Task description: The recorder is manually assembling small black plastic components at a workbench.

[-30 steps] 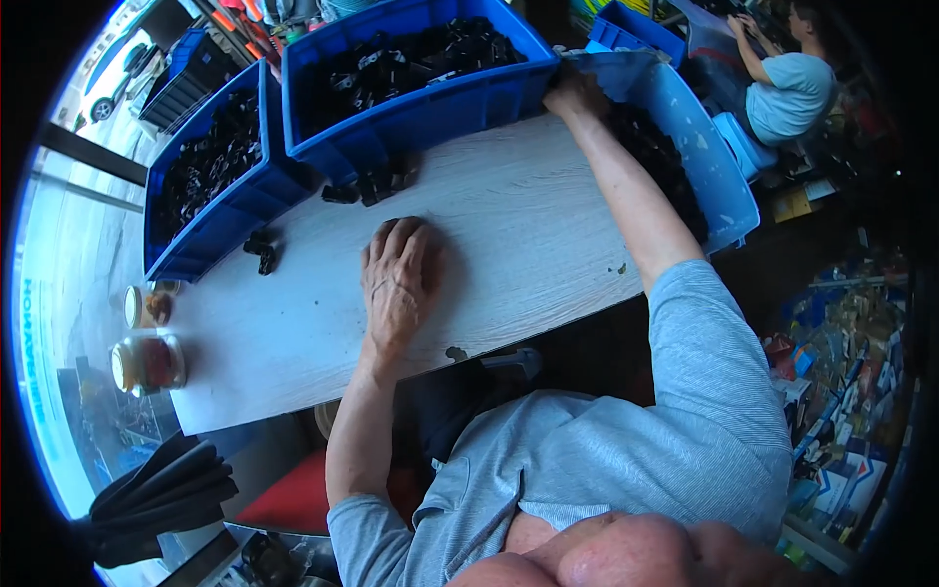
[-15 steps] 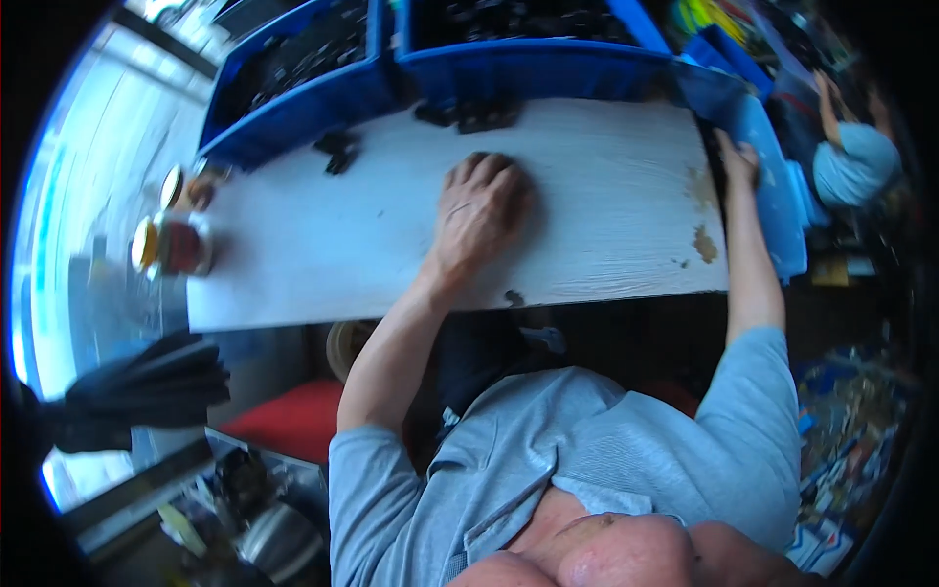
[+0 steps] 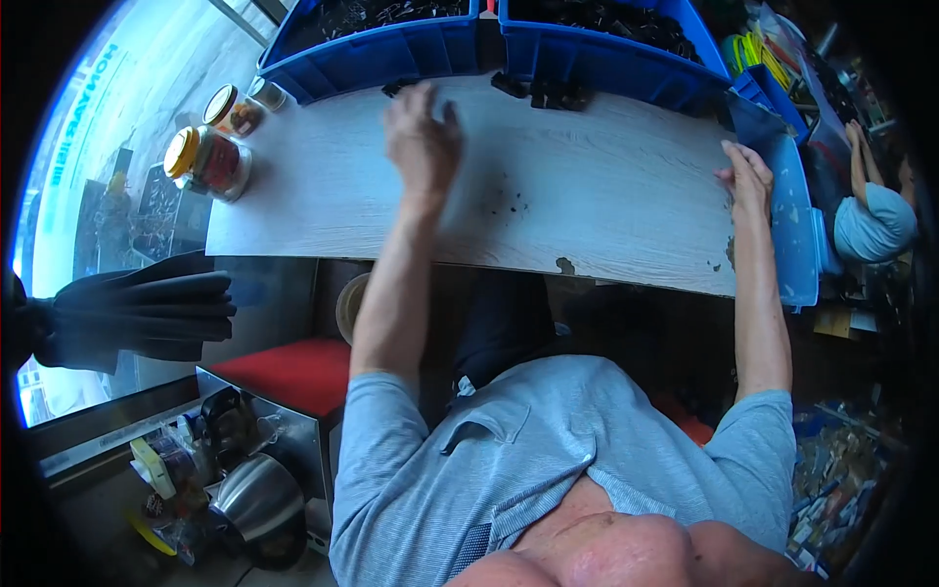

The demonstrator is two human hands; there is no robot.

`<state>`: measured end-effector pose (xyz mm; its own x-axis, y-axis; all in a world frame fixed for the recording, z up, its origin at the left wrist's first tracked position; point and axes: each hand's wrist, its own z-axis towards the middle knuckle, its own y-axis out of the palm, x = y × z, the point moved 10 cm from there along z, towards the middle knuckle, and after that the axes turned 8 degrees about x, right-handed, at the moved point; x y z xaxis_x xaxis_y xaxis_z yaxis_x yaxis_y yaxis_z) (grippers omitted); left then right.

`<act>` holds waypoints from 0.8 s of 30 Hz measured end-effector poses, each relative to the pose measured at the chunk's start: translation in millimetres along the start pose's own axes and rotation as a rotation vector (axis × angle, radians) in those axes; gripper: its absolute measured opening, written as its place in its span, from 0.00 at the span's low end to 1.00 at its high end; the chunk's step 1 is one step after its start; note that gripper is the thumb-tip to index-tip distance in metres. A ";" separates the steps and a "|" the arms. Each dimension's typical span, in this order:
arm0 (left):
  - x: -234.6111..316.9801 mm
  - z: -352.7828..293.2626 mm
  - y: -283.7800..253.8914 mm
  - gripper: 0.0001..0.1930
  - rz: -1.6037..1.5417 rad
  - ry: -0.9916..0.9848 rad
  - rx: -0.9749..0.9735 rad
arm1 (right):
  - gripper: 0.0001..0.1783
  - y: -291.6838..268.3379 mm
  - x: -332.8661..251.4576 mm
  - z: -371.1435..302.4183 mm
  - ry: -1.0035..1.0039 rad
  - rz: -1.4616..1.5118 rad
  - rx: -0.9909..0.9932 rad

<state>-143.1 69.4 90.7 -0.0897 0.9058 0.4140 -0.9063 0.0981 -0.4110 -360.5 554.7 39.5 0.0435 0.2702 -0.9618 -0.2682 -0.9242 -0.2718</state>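
Observation:
My left hand [image 3: 423, 147] reaches over the far left of the white wood-grain table [image 3: 606, 186]. Its fingers are apart and a little blurred, with nothing visible in them. Just beyond the fingertips lies a small black piece [image 3: 397, 89], partly hidden by the hand. My right hand [image 3: 749, 176] is at the table's right end, beside a light blue bin [image 3: 794, 225]; its fingers are loosely bent and apart, and no object shows in them. More black pieces [image 3: 558, 96] lie at the far edge. Tiny dark crumbs [image 3: 514, 203] dot the middle of the tabletop.
Two blue crates [image 3: 391, 54] of black parts line the far side. Jars [image 3: 205, 161] with lids stand at the left end. A red seat [image 3: 289, 377] and a metal kettle [image 3: 262, 509] are below left. Another person [image 3: 875, 220] sits at the far right.
My left hand has gone from the table's middle to the far left, uncovering dark crumbs. The right hand has come up from beside the light blue bin. The whole view has shifted.

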 end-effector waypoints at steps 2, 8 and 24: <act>-48.0 6.9 -3.0 0.13 0.200 -0.055 -0.083 | 0.19 28.4 -23.6 -30.4 0.041 0.029 -0.069; -56.1 -6.8 19.6 0.13 0.279 0.065 -0.240 | 0.21 115.1 -31.0 -80.6 0.097 -0.005 -0.296; -21.8 -19.1 25.7 0.20 0.139 0.126 -0.390 | 0.32 240.5 -68.2 -105.6 -0.079 -0.293 -0.618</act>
<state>-156.6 60.0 55.6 -0.1269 0.9622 0.2410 -0.6631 0.0984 -0.7420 -326.3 285.6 36.3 -0.0466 0.5295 -0.8471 0.3430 -0.7879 -0.5114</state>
